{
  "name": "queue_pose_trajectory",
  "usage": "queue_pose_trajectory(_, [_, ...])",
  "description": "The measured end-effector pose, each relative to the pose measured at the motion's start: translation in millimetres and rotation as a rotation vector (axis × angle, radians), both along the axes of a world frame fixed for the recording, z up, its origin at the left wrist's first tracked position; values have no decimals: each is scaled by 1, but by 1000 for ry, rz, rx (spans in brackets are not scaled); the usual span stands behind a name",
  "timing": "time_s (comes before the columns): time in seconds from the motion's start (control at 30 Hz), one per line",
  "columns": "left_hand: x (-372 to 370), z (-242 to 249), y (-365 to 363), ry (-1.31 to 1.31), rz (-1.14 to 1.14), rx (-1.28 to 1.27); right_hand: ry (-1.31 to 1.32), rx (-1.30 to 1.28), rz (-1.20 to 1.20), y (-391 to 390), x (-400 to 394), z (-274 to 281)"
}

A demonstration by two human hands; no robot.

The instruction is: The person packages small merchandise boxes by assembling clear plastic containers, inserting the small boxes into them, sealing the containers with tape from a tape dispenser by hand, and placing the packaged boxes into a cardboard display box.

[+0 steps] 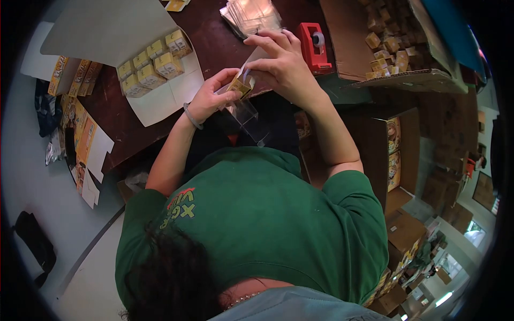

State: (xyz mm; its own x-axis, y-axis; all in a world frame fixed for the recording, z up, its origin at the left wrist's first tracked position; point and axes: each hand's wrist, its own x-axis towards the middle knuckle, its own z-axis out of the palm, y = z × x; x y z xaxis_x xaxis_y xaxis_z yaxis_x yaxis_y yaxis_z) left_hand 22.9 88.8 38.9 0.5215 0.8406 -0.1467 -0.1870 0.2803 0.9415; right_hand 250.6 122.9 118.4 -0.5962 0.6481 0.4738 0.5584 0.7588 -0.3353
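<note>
My left hand (209, 100), with a grey band at its wrist, holds a small yellow box (241, 88) between thumb and fingers. My right hand (284, 67) is at the upper side of the same box; its thumb and index finger are bent toward a thin pale sheet or flap, and the other fingers are raised. Whether the right fingertips grip the flap is hard to make out. Just below the hands, above my lap, is a clear plastic case (246, 115). Several small yellow-and-white boxes (152, 67) stand in rows on a white sheet to the left.
A red tape dispenser (316, 48) stands right of my right hand. Behind the hands lies a stack of clear flat packets (251, 16). An open carton (417, 77) of small boxes is at the upper right. Printed cardboard pieces (85, 134) are at the left.
</note>
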Motion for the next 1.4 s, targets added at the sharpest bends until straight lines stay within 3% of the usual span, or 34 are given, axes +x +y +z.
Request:
queue_pose_trajectory(0.1, [0, -4, 0, 15, -3, -47, -149, 84, -116, -3, 1, 1])
queue_pose_trajectory(0.2, [1, -7, -3, 29, -4, -129, -298, 186, -75, -3, -7, -3])
queue_pose_trajectory(0.3, [2, -9, -5, 22, -10, -129, -336, 20, 21, -4, -6, 0])
queue_pose_trajectory(0.43, [3, -1, -5, -24, 52, -12, 152, -140, 43, 9, 13, -10])
queue_pose_trajectory(0.5, [3, 1, -4, -22, 53, 7, 506, -336, -232, 1, 8, -11])
queue_pose_trajectory(0.6, [9, -8, -5, -25, 39, 74, 803, -1336, -57, -7, 1, -39])
queue_pose_trajectory(0.63, [12, -13, -7, -28, 35, 99, 767, -1250, -74, -12, -9, -51])
queue_pose_trajectory(0.67, [13, -15, -9, -19, 45, 128, 715, -1008, -86, -12, -12, -55])
queue_pose_trajectory(0.73, [7, -9, -9, -78, -34, -164, 601, -532, -99, -14, -19, -55])
queue_pose_trajectory(0.77, [16, -12, -11, -96, 64, -185, 524, -489, -69, -14, -19, -55])
queue_pose_trajectory(0.83, [18, -15, -12, 28, 28, -275, 442, -477, -23, -18, -22, -53])
queue_pose_trajectory(1.0, [12, -4, -15, -44, 15, -291, 478, -548, 161, -20, -12, -53])
queue_pose_trajectory(1.1, [5, -8, -15, -62, -40, -299, 444, -537, 133, -22, -16, -53])
queue_pose_trajectory(1.23, [-1, -18, -21, -111, -75, -280, 620, -931, 153, -22, -10, -53])
queue_pose_trajectory(1.33, [-6, -33, -26, -98, -62, -215, 649, -961, 156, -21, -13, -61])
queue_pose_trajectory(1.4, [-6, -21, -32, -137, -64, -251, 562, -782, 87, -30, -19, -59])
